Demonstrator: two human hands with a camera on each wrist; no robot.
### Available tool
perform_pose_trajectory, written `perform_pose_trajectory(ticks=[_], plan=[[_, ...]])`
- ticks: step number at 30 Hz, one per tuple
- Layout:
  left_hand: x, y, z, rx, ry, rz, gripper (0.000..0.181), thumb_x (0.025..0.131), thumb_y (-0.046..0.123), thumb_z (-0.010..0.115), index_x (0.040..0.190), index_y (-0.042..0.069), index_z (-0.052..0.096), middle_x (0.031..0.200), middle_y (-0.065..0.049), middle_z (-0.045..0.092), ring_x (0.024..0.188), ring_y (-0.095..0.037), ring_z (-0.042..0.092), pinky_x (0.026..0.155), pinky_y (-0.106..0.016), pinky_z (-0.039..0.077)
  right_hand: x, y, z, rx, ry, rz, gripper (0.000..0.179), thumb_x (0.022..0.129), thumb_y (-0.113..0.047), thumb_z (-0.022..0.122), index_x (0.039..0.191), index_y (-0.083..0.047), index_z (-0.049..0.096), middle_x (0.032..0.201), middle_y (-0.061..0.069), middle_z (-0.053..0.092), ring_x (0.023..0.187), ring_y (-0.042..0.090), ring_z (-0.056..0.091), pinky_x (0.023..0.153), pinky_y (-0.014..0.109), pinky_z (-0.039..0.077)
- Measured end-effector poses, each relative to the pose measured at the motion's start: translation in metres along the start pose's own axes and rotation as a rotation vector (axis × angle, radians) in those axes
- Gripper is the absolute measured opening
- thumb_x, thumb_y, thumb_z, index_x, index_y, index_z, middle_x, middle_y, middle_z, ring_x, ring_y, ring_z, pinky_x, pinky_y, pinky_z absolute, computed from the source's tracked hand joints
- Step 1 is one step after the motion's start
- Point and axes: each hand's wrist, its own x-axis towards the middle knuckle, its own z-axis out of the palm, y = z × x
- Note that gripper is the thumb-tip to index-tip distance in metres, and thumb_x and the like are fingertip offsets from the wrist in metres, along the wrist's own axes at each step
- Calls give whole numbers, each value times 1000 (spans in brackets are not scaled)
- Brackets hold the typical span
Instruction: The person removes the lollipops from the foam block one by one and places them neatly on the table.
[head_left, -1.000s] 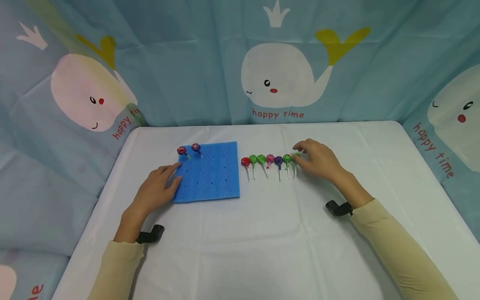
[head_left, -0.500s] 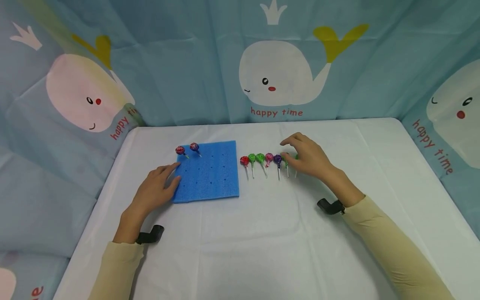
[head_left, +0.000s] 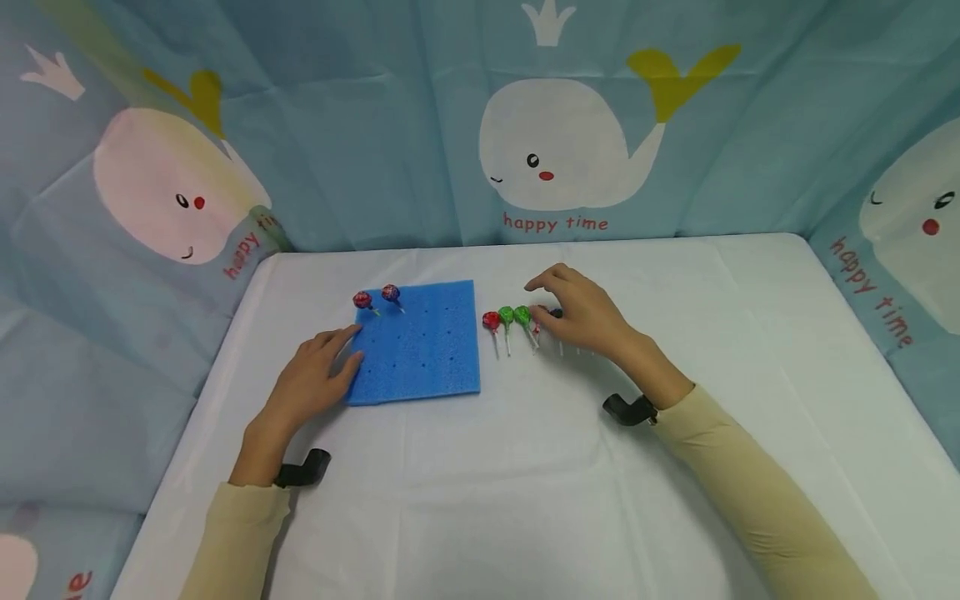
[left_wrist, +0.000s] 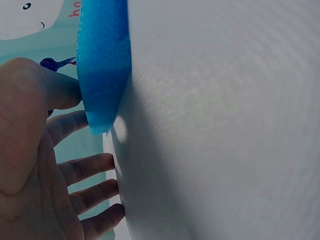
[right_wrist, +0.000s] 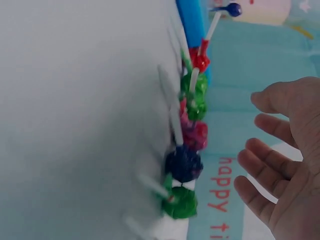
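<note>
A blue foam board (head_left: 420, 350) dotted with small holes lies on the table. My left hand (head_left: 307, 379) rests at its left side, thumb and index fingertip against the edge in the left wrist view. Two wrapped lollipops, one red (head_left: 362, 300) and one dark blue (head_left: 391, 293), stick up from the board's far left part. Right of the board lies a row of lollipops: a red one (head_left: 491, 321), green ones (head_left: 522, 316), a pink one (right_wrist: 194, 134) and a dark purple one (right_wrist: 184, 164) among them. My right hand (head_left: 581, 312) hovers over the row's right part, fingers relaxed, holding nothing, hiding several heads.
A white cloth (head_left: 495, 492) covers the table. Behind it and along the sides hangs a blue curtain (head_left: 420, 167) printed with whales. Black camera mounts sit on both wrists, the right one (head_left: 628, 410) close over the cloth.
My right hand has moved left along the lollipop row, from its right end to above the pink and purple ones. The left hand and the board have stayed in place.
</note>
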Motion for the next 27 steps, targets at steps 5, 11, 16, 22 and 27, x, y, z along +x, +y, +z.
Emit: perform_pose_trajectory(ticks=[5,11,16,22,27], plan=[[-5,0,3,13,-8,2,59,110,36,51,163,11,41,159,-32,46,146,-57,41,114,-77,39,2,-11,9,28,-17,-12,33,99,-23,72,130,-9,70,132,13,66,122,30,66,103,50,59],[-6,-2,5,6,-2,17,58,110,34,51,163,10,41,159,-31,46,146,-56,42,115,-77,39,14,-24,20,55,-20,-51,32,100,-23,73,129,-11,71,132,10,65,115,32,69,98,46,60],[-4,-1,4,4,8,29,58,110,34,51,162,10,41,159,-31,46,145,-57,42,115,-77,39,27,-35,28,77,-53,-69,34,100,-25,72,131,-10,70,135,9,65,124,29,67,103,45,59],[-3,0,-2,8,9,30,59,111,35,50,163,10,41,159,-31,46,146,-57,42,116,-77,38,40,-46,39,91,-68,-109,35,101,-26,71,132,-9,70,135,8,64,124,27,66,103,43,59],[-1,0,-2,5,12,34,58,111,35,50,163,11,41,159,-31,46,145,-56,43,116,-77,38,48,-53,47,101,-64,-124,35,102,-26,71,132,-9,70,135,8,64,120,26,66,98,40,61]])
